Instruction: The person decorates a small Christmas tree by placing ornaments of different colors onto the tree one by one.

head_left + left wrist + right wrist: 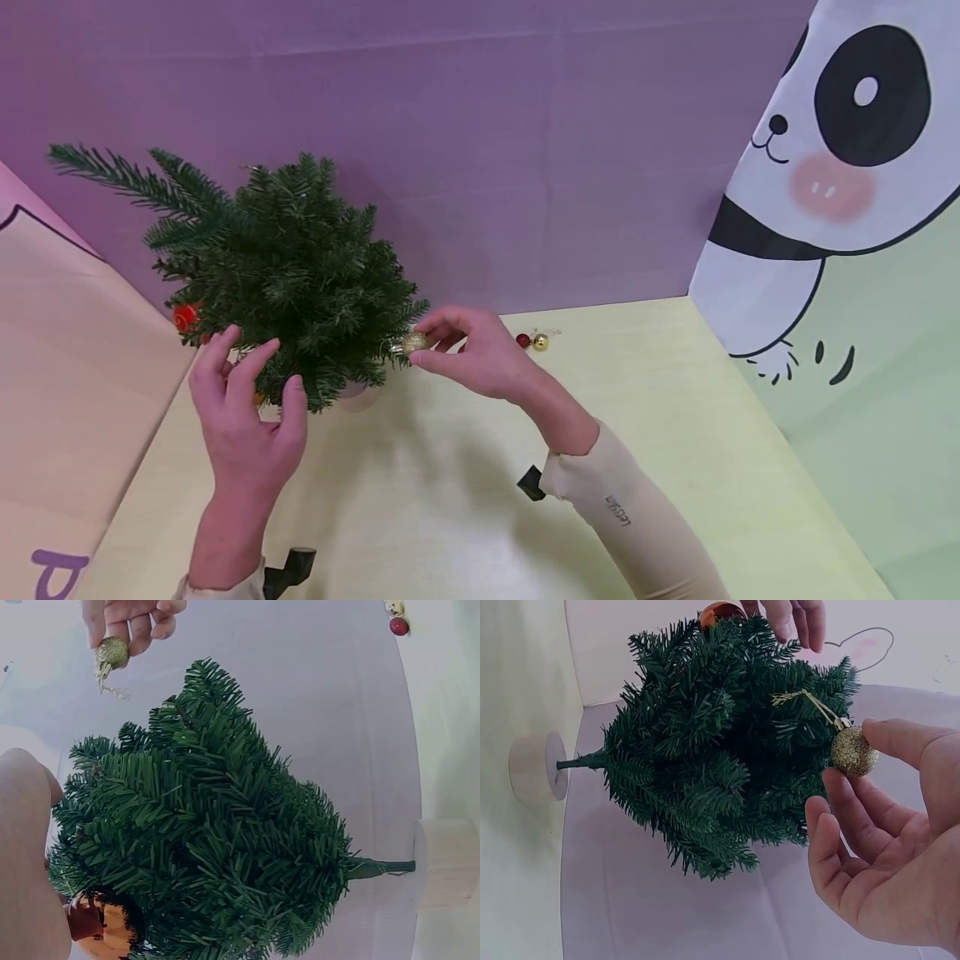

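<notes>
Pinching gold ball [853, 752] in right hand [482, 355], apparently decorating tree [300, 271] just left of it; holding left hand [251, 421] loosely spread, empty; likely needing to hook string [805, 693] over nearby twig [410, 312].

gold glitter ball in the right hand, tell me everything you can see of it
The gold glitter ball is small and round, with a rough, sparkling surface and a smooth, shiny gold cap. A thin gold cord runs from the cap, its far end frayed-looking. The right hand pinches it by the fingertips, off the table, beside the tree, cap toward the branches. In the left wrist view, ball and cord hang apart from the tree.
</notes>
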`<state>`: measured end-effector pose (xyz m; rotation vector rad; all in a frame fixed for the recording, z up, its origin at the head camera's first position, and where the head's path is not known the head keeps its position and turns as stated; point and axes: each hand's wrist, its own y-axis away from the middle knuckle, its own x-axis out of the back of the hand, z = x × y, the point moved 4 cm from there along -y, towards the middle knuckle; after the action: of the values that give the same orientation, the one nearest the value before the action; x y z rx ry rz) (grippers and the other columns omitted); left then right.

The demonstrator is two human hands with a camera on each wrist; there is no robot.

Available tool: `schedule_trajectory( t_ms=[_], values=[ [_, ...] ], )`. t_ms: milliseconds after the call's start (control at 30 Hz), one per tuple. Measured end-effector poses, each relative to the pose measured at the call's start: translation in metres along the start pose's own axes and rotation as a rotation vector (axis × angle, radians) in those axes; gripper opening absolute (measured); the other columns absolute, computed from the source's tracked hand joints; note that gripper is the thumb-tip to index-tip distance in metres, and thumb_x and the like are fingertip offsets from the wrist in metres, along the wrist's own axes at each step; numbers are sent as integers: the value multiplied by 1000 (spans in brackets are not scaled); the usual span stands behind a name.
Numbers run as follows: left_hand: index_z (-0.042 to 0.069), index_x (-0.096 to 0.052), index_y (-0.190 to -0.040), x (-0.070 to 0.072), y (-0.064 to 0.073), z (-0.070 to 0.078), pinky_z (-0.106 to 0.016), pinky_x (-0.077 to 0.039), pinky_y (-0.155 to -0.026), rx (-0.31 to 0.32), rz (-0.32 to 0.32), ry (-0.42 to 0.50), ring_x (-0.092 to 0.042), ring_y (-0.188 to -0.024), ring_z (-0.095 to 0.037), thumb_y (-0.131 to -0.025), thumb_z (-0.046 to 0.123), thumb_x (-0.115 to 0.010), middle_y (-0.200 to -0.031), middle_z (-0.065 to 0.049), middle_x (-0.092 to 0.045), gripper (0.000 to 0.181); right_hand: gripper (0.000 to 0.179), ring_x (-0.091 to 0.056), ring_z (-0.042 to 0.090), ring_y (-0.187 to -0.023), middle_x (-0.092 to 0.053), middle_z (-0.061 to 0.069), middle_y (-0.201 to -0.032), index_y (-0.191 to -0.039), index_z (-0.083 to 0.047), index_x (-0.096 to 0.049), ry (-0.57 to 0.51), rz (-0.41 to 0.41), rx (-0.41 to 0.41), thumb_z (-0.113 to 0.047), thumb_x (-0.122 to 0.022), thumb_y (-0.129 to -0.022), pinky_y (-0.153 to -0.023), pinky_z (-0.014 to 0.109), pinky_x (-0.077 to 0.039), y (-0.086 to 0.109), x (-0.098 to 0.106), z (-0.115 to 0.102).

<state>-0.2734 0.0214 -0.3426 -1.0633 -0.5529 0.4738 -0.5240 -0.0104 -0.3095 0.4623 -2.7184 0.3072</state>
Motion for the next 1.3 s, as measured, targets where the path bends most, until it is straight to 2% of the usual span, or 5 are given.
schedule_trajectory(
  t_ms=[167,400,633,967,1300],
  values=[
    [-7,-63,-112,-1,8,2,-46,-32,-96,-5,12,-11,-34,-131,-43,-91,27,-56,-140,-22,-43,40,28,-59,18,-93,-65,1,-102,-115,-9,-67,-8,1,3,-14,-73,-88,-76,31,-52,-2,-4,1],
    [-7,-64,-102,-3,4,21,-62,-19,-105,-45,56,-31,-35,-130,-48,-92,28,-54,-131,-26,-49,37,28,-59,17,-92,-65,0,-101,-115,-9,-67,-2,2,11,-15,-72,-88,-75,31,-52,-3,-9,0],
    [-6,-66,-94,-7,5,32,-61,-22,-99,-118,104,-5,-42,-120,-51,-91,24,-56,-115,-25,-60,31,27,-59,15,-92,-65,-1,-102,-114,-10,-67,-22,-8,16,-17,-73,-88,-76,30,-51,-6,-17,-2],
    [-1,-74,-90,-15,5,30,-61,-24,-98,-154,-4,18,-49,-117,-48,-90,32,-64,-97,-20,-68,35,26,-59,17,-89,-64,1,-98,-114,-10,-67,-56,-22,46,-17,-72,-89,-74,30,-51,-7,-24,-9],
    [0,-74,-85,-15,0,27,-58,-26,-96,-172,-8,-3,-50,-116,-47,-88,38,-69,-95,-19,-68,38,24,-60,17,-87,-65,0,-96,-112,-11,-68,-72,-31,43,-18,-72,-90,-72,31,-51,-9,-28,-11]
  ],
)
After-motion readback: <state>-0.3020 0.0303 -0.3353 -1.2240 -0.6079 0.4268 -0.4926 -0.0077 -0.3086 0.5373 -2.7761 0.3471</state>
